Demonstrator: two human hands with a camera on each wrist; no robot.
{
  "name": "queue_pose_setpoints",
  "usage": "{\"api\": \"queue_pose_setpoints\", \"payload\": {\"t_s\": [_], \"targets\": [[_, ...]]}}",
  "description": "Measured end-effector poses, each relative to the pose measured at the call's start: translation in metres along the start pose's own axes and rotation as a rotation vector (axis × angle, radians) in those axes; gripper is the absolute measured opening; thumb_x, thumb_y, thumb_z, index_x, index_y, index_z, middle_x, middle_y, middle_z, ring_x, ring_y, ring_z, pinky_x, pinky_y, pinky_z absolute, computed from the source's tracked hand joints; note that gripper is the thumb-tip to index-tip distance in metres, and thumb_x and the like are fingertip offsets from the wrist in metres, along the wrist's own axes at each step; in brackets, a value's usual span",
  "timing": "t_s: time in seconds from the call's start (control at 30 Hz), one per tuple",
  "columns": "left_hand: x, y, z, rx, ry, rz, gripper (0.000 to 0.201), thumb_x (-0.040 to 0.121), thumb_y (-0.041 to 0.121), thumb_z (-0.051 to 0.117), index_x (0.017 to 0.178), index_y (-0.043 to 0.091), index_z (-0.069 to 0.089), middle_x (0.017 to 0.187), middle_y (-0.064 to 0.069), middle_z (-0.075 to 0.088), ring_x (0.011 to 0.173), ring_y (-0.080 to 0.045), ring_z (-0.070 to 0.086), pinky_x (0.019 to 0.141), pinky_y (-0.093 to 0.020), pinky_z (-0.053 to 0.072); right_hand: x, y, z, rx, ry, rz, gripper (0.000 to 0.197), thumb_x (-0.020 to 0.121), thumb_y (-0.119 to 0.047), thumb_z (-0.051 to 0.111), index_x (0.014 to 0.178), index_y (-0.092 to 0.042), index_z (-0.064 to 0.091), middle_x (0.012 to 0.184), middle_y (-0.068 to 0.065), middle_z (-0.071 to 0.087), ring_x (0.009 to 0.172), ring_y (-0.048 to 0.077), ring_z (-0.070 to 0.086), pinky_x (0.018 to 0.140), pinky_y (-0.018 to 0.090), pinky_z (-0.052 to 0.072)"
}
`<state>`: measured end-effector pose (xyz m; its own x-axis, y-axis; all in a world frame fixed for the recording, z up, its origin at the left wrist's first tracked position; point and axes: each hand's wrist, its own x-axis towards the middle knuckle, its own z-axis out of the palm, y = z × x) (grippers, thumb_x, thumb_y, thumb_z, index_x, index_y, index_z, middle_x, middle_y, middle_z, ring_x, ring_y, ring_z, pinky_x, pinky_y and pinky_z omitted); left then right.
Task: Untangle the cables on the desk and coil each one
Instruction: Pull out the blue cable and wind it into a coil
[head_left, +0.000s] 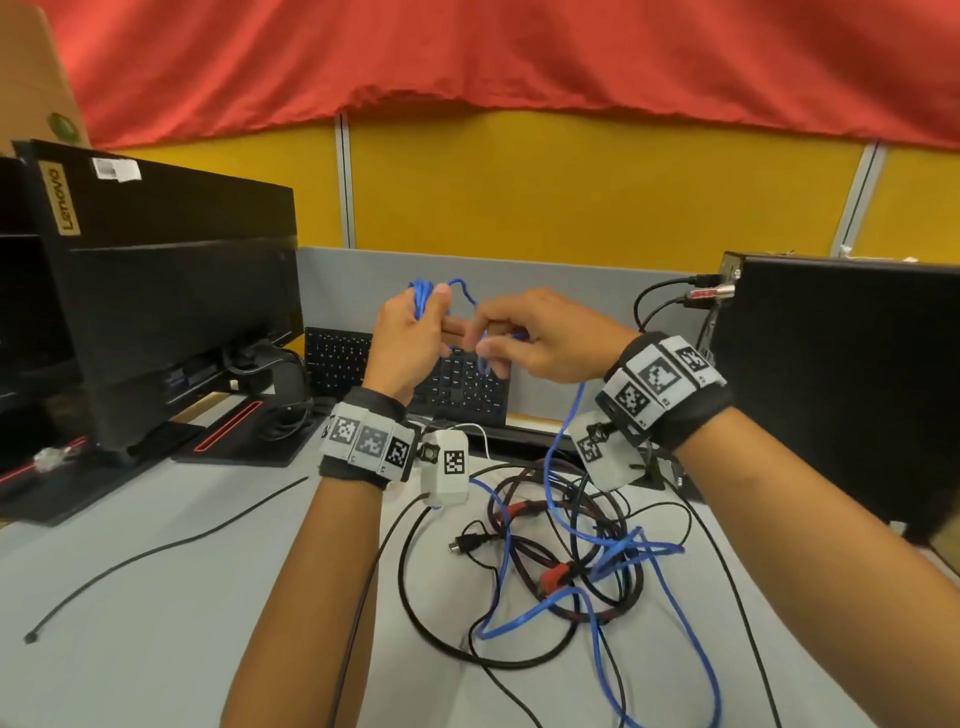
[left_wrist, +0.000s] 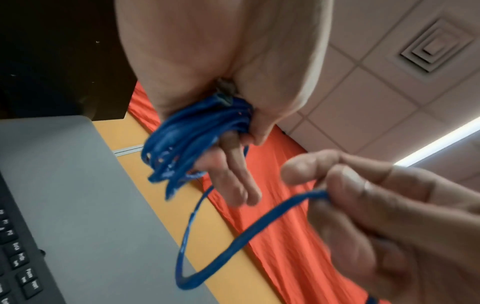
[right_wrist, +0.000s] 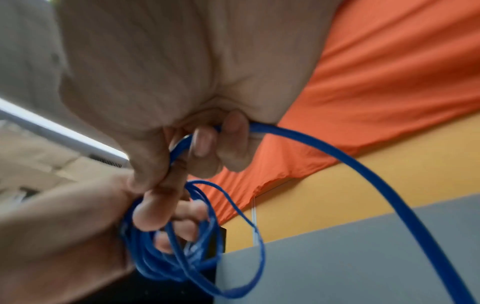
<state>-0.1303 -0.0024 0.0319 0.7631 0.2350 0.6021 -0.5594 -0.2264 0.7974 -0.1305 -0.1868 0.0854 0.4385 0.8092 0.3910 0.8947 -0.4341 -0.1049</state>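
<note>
My left hand (head_left: 410, 332) is raised above the keyboard and grips a bundle of blue cable loops (head_left: 423, 299) between thumb and palm; the same blue coil (left_wrist: 187, 142) fills the left wrist view. Close beside it, my right hand (head_left: 519, 340) pinches a strand of the same blue cable (right_wrist: 324, 148), which runs down past the wrist to the desk. On the white desk (head_left: 156, 623) lies a tangle (head_left: 566, 566) of black cables, a red-and-black braided cable and the rest of the blue cable.
A black monitor (head_left: 171, 291) stands at the left and a black computer case (head_left: 841, 384) at the right. A black keyboard (head_left: 457, 384) leans against the grey partition. A loose black cable tie (head_left: 166, 551) lies on the desk's left part.
</note>
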Motion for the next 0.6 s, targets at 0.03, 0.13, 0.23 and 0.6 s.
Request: {"api": "queue_pose_setpoints", "payload": {"t_s": [0.03, 0.13, 0.23, 0.6], "targets": [[0.000, 0.000, 0.000, 0.001, -0.034, 0.004, 0.031, 0.107, 0.026, 0.047, 0.087, 0.005, 0.059, 0.068, -0.002, 0.072, 0.062, -0.017, 0.069, 0.062, -0.031, 0.054, 0.003, -0.001, -0.004, 0.096, 0.027, -0.032, 0.011, 0.102, -0.016, 0.056, 0.105, -0.010, 0.065, 0.071, -0.005, 0.072, 0.069, 0.006, 0.066, 0.068, 0.020, 0.046], [-0.002, 0.003, 0.000, -0.161, -0.191, 0.017, 0.040, 0.107, 0.024, 0.044, 0.100, -0.011, 0.063, 0.083, -0.025, 0.073, 0.077, -0.037, 0.072, 0.077, -0.043, 0.059, 0.013, -0.003, -0.018, 0.303, 0.050, -0.116, 0.013, 0.105, -0.008, 0.050, 0.112, 0.001, 0.056, 0.076, 0.014, 0.073, 0.072, 0.027, 0.072, 0.075, 0.034, 0.054], [-0.005, 0.007, -0.001, -0.344, -0.333, 0.036, 0.038, 0.108, 0.025, 0.039, 0.095, 0.000, 0.064, 0.064, -0.015, 0.068, 0.062, -0.032, 0.070, 0.068, -0.038, 0.059, 0.022, 0.001, -0.031, 0.303, 0.070, -0.115, 0.016, 0.105, -0.008, 0.049, 0.118, 0.001, 0.053, 0.081, 0.018, 0.072, 0.068, 0.021, 0.067, 0.067, 0.031, 0.049], [-0.005, 0.009, -0.011, -0.316, -0.441, -0.106, 0.033, 0.107, 0.027, 0.044, 0.081, 0.009, 0.053, 0.053, 0.006, 0.033, 0.042, -0.009, 0.031, 0.048, -0.027, 0.027, 0.028, 0.033, -0.046, 0.115, 0.537, 0.102, 0.014, 0.096, -0.011, 0.067, 0.094, 0.003, 0.069, 0.073, 0.016, 0.070, 0.061, 0.016, 0.061, 0.060, 0.022, 0.047]]}}
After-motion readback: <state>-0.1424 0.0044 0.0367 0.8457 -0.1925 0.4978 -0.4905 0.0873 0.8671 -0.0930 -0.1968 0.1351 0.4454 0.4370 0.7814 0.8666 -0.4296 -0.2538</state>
